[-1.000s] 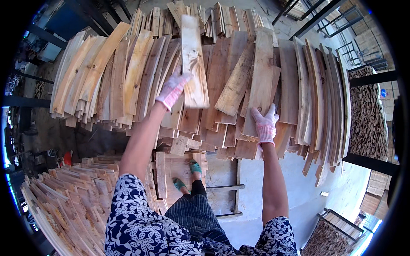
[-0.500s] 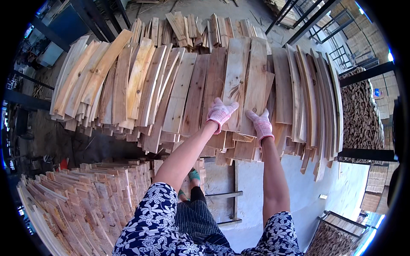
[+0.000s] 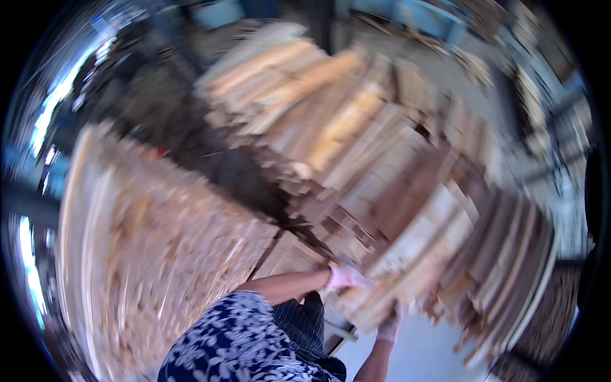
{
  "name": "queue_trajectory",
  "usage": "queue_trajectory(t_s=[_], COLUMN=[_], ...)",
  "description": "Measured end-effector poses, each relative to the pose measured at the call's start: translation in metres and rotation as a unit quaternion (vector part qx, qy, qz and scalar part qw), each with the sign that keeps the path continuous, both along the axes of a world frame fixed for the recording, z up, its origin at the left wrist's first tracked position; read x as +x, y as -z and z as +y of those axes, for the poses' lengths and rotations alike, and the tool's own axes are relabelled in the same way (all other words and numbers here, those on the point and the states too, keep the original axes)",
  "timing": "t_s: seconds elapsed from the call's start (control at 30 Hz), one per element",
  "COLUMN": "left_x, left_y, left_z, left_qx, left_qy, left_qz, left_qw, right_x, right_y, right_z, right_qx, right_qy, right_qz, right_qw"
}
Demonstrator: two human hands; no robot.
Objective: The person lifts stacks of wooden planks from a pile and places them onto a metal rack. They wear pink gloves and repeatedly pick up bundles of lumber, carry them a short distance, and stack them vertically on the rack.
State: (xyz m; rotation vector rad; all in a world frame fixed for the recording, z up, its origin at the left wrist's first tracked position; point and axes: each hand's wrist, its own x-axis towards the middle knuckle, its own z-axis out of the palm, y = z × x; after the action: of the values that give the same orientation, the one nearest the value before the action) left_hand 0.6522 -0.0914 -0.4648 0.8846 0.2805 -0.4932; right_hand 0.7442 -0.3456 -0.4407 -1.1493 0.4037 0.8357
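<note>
Two pale wooden boards [image 3: 417, 239] lie side by side at a slant, their near ends between my pink-gloved hands. My left hand [image 3: 349, 277] grips them at the left edge. Low on the right side, my right hand [image 3: 390, 323] is closed around the near end, its fingers partly hidden by the wood. Motion smears both hands, so exact finger positions are hard to make out. Behind and beside these boards spreads a stack of similar boards [image 3: 347, 137], fanned out in a row.
A second large stack of boards [image 3: 159, 248], set on edge, fills the left side. Dark floor [image 3: 248, 181] shows between the two stacks. At the lower right, more stacked wood [image 3: 557, 318] stands beyond curved boards. Blue equipment [image 3: 433, 22] is at the far side.
My view has swung left, so the stacks appear turned and shifted right. Both hands, with the two boards between them, now sit lower in the picture and closer to my body.
</note>
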Motion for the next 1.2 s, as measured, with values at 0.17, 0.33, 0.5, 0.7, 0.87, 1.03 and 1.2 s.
queue_trajectory(t_s=[0.17, 0.33, 0.5, 0.7, 0.87, 1.03, 1.2], left_x=[-0.008, -0.063, -0.143, -0.201, -0.288, -0.391, -0.494], left_y=[0.021, -0.089, -0.197, -0.265, -0.38, -0.482, -0.537], left_z=[-0.017, 0.006, 0.009, 0.027, 0.01, -0.038, -0.072], left_qx=[0.275, 0.216, 0.269, 0.434, 0.439, 0.409, 0.424], left_qy=[-0.144, -0.113, -0.282, -0.418, -0.576, -0.69, -0.709], left_qz=[-0.06, 0.043, 0.054, 0.002, -0.018, 0.039, 0.215], left_qw=[0.949, 0.969, 0.919, 0.798, 0.689, 0.597, 0.521], right_x=[-0.003, -0.034, -0.052, -0.074, -0.109, -0.209, -0.342], right_y=[-0.022, -0.107, -0.158, -0.241, -0.323, -0.416, -0.464], right_z=[-0.003, 0.028, 0.075, 0.151, 0.218, 0.27, 0.311], right_qx=[-0.058, -0.024, 0.022, 0.112, 0.207, 0.349, 0.308], right_qy=[-0.037, -0.092, -0.159, -0.266, -0.36, -0.555, -0.618], right_qz=[-0.084, -0.113, -0.167, -0.265, -0.35, -0.172, -0.284], right_qw=[0.994, 0.989, 0.973, 0.92, 0.84, 0.735, 0.666])
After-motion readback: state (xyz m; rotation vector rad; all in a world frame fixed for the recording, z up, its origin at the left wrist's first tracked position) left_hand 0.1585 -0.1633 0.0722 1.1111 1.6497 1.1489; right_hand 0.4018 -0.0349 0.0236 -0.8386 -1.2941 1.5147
